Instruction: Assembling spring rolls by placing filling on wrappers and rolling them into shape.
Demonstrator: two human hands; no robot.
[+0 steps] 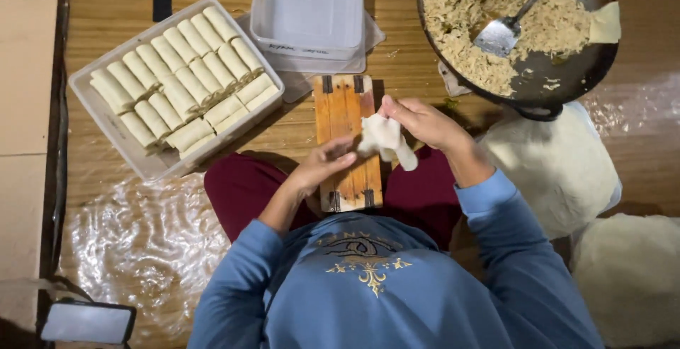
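Pinching a pale wrapper over the wooden board, the right hand grips it; the left hand rests open beside it; the left tray looks nearly full of finished rolls; plenty of filling remains in the far-right pan.

Blue long-sleeve top w/ gold emblem; maroon trousers; bare hands.

Wooden floor, tray of rolls, empty tub, wok, phone
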